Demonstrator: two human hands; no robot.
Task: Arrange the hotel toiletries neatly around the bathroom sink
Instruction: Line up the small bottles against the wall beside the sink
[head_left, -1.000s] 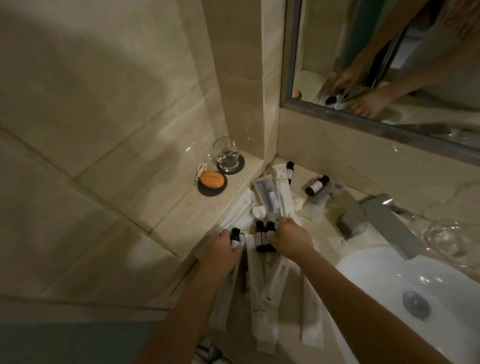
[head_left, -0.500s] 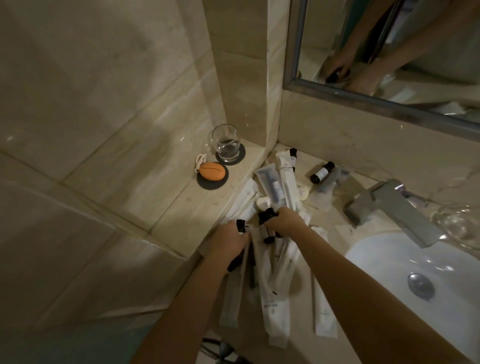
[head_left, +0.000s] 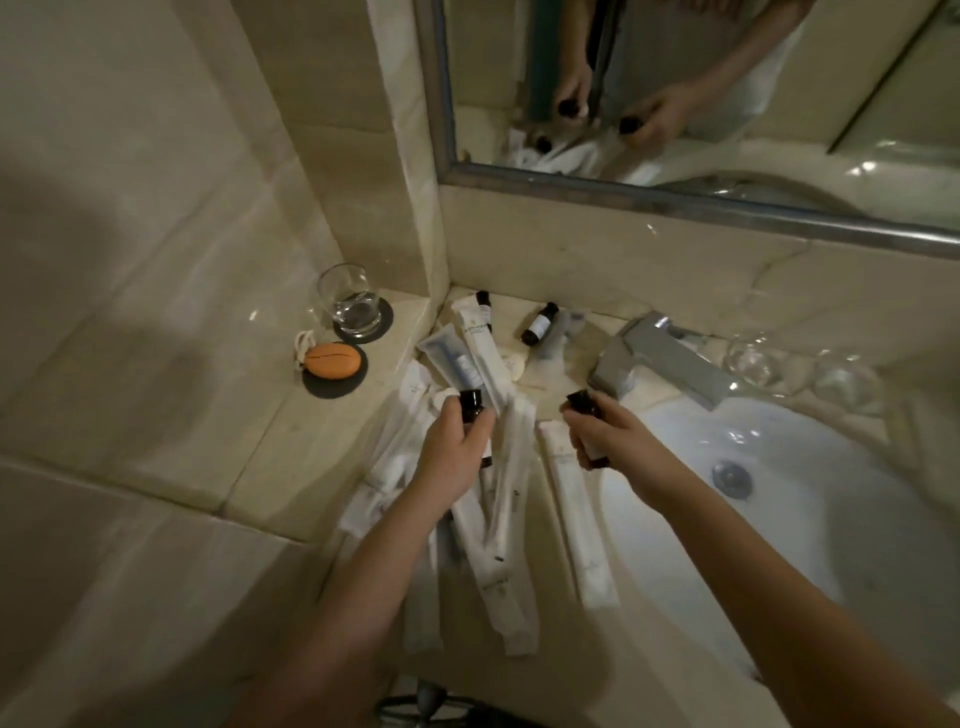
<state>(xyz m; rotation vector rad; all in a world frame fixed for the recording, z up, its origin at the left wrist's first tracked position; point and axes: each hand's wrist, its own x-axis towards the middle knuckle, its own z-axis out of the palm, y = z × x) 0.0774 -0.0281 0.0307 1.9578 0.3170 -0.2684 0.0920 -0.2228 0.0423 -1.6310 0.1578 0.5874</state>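
Several long white toiletry packets (head_left: 493, 525) lie in a loose pile on the marble counter left of the white sink (head_left: 810, 499). My left hand (head_left: 452, 457) is shut on a small dark bottle (head_left: 471, 402), held above the pile. My right hand (head_left: 608, 436) grips another small dark bottle (head_left: 583, 402) near the sink's left rim. A third dark bottle with a white label (head_left: 539, 323) lies on the counter by the back wall. One separate white packet (head_left: 576, 519) lies beside the sink rim.
A glass tumbler (head_left: 348, 301) on a dark coaster and an orange oval soap (head_left: 332, 359) on another coaster stand on the raised ledge at left. A chrome faucet (head_left: 665, 358) sits behind the sink, with upturned glasses (head_left: 753, 358) to its right. A mirror (head_left: 701, 93) hangs above.
Both hands have lifted from the pile and moved apart, each holding a small dark bottle; the right hand has shifted toward the sink. The camera has tilted, showing more mirror.
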